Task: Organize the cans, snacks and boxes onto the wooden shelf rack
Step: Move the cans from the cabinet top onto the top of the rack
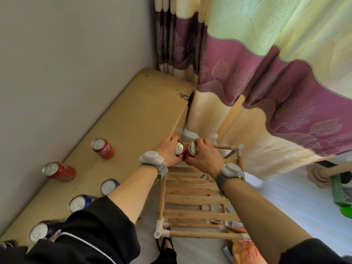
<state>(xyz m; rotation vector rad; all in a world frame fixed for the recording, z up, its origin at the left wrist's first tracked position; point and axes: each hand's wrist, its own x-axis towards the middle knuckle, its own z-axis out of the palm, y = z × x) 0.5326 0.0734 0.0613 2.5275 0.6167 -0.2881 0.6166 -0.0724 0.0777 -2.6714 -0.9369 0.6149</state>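
Note:
My left hand [167,150] grips a red can [180,149] and my right hand [204,156] grips a second red can [192,150]. Both cans are upright and side by side, touching, over the far end of the wooden shelf rack [196,195]. The rack's slatted top shelf lies below my forearms. Two more red cans [102,148] [59,171] stand on the beige table [133,115] to the left. Three blue cans [108,186] [81,202] [42,232] stand nearer along that table. Snack packets [242,250] lie on the floor under the rack's near end.
A grey wall runs along the table's left side. A purple and cream curtain [266,82] hangs behind and to the right of the rack. Green items [342,193] sit on the white floor at the far right. A sandalled foot [166,244] shows below the rack.

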